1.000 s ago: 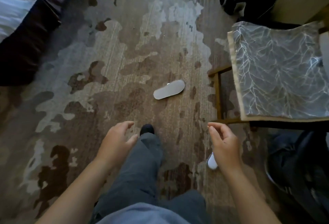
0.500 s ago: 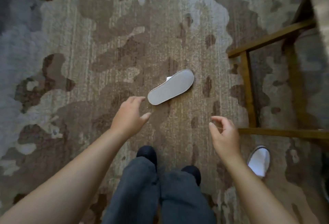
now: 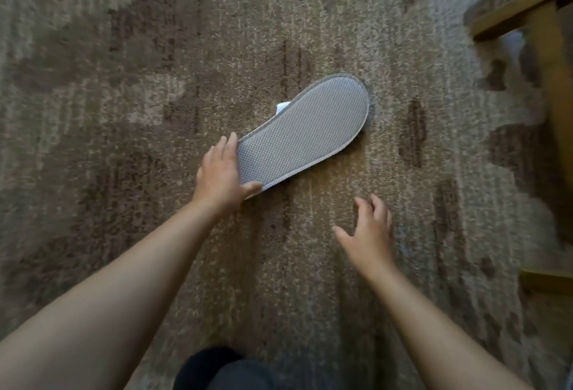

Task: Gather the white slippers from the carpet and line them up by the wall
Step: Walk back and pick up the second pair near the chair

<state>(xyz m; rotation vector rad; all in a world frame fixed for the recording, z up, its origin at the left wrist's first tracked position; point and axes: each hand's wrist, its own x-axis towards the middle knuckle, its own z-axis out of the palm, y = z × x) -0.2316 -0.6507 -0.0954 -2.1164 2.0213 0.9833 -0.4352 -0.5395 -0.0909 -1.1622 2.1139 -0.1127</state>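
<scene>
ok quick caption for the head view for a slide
Left hand closing on the heel end of an upturned slipper on the patterned carpet, right hand open beside it.

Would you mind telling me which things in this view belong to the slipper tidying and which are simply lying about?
Part of the job:
- slipper, sole up on the carpet
- left hand, touching the slipper's near end
- right hand, open above the carpet

Just there:
- wooden furniture frame at the right edge
- the person's dark sock at the bottom
</scene>
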